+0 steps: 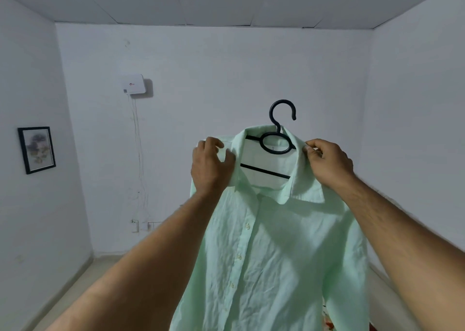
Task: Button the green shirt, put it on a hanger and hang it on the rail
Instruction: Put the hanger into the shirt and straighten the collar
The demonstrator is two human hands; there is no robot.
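The pale green shirt (271, 250) hangs on a black plastic hanger (276, 142), held up in the air in front of me. Its front placket is closed with several buttons, while the collar stands open at the top. The hanger's hook (283, 112) sticks up above the collar. My left hand (210, 169) grips the shirt's left shoulder beside the collar. On the other side, my right hand (327, 162) pinches the collar's edge at the shoulder. No rail is in view.
A white wall faces me, with a white box (134, 85) mounted on it and thin cables running down to sockets (141, 226). A framed picture (37, 149) hangs on the left wall. Bare floor lies at the lower left.
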